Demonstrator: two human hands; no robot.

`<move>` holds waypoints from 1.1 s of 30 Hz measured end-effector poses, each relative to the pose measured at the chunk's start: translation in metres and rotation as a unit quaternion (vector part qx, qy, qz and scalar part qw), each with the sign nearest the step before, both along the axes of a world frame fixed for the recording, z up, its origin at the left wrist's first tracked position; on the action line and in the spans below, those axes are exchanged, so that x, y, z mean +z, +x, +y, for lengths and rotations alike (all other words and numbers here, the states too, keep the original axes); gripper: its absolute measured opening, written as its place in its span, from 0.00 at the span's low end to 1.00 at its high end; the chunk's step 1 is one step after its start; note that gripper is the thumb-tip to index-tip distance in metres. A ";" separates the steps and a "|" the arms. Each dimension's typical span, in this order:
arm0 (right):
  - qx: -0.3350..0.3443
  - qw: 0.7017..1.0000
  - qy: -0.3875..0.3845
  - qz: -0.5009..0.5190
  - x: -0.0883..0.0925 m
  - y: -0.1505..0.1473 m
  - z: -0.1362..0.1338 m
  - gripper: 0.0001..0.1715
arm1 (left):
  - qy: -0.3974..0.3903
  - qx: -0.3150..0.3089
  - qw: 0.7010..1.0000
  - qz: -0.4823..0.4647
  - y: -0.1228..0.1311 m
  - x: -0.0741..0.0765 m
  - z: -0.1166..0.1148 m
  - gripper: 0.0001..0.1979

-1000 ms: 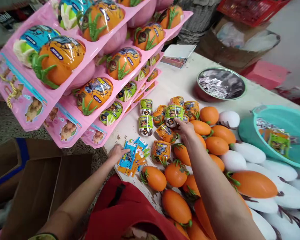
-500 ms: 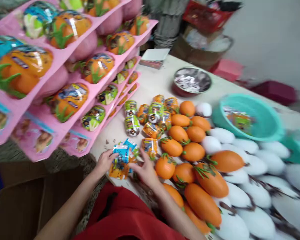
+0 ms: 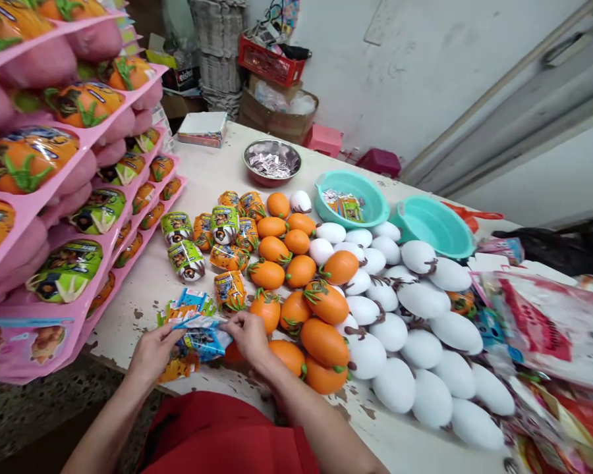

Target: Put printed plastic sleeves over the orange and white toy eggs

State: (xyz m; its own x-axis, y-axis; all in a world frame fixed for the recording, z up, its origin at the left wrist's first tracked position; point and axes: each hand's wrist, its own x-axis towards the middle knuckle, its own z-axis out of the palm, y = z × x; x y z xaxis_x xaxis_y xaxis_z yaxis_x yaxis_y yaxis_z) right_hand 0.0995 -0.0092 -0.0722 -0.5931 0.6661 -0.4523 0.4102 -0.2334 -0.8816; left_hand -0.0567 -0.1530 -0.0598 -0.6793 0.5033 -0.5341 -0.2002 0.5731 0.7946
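Observation:
A blue printed plastic wrapper point(image 3: 205, 339) is stretched between my two hands, above a small pile of orange, green and blue wrappers point(image 3: 178, 365). My left hand point(image 3: 153, 352) pinches its left edge. With thumb and fingers closed, my right hand point(image 3: 247, 334) grips the right edge. Just beyond lie several orange and green wrapped eggs point(image 3: 228, 289). Orange egg-shaped toys point(image 3: 323, 341) with green stringy tips sit to the right of my right hand. Farther right are rows of white egg-shaped toys point(image 3: 394, 392) with brown strings.
Pink trays point(image 3: 86, 141) of wrapped eggs are stacked high at the left. A metal bowl point(image 3: 271, 163) of small silvery packets stands at the back. Two teal basins point(image 3: 375, 197) are beyond the white eggs, one holding wrappers. Plastic bags point(image 3: 558, 322) crowd the right side.
The view has swung right. My hands were apart over the wrapper pile; now both hold a blue wrapper between them, lifted from the pile.

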 end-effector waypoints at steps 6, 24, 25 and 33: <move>0.008 0.996 -0.067 0.054 -0.002 0.009 0.019 0.25 | 0.088 -0.040 0.986 -0.132 0.008 0.029 0.034 0.20; 0.179 0.979 -0.071 0.063 -0.012 -0.010 -0.054 0.26 | -0.111 0.131 0.980 0.103 -0.054 -0.044 -0.056 0.15; 0.200 0.977 -0.052 0.057 -0.011 -0.010 -0.057 0.24 | -0.136 0.138 0.973 0.124 -0.067 -0.048 -0.062 0.13; 0.268 0.962 0.045 0.008 -0.009 -0.010 -0.065 0.19 | -0.299 -0.035 0.908 0.291 -0.035 -0.061 -0.053 0.15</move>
State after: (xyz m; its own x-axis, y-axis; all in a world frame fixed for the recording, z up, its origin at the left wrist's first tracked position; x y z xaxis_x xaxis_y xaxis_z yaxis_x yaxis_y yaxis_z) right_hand 0.0893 -0.0746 -0.0813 -0.8692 0.2986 -0.3941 0.4358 0.0862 -0.8959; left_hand -0.0917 -0.2058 -0.1207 -0.9113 0.2944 -0.2880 0.2074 0.9322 0.2967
